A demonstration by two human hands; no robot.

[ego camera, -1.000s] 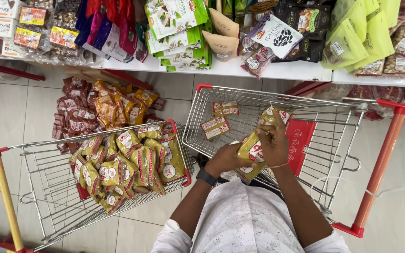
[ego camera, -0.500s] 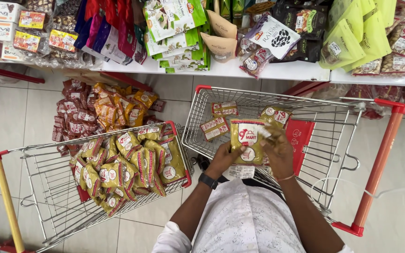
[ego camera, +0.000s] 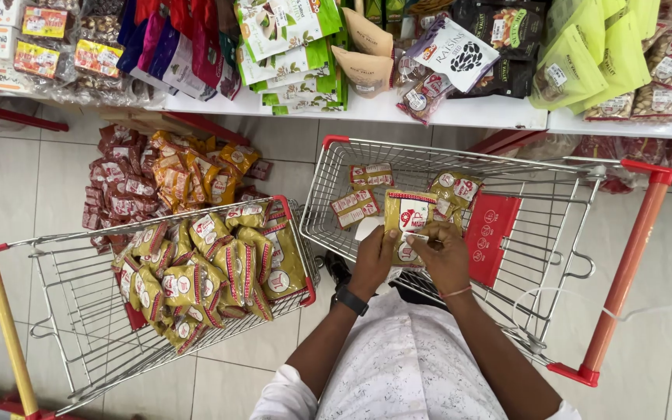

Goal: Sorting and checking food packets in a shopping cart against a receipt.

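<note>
Both hands on one flat yellow-green snack packet (ego camera: pixel 404 225), held over the red-handled wire trolley (ego camera: pixel 639 233) at 2 o'clock. Left hand (ego camera: pixel 373 260) fingers closed on its lower edge; right hand (ego camera: pixel 443 257) fingers pinch a small white sticker (ego camera: pixel 416 237) against it. Best to keep the packet flat and taut, pressing from one edge.

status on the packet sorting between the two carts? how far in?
Done: four or so packets lie in the right cart. In hand: left hand and right hand hold one yellow packet over that cart. Left: a heap of similar packets fills the left cart.
</note>
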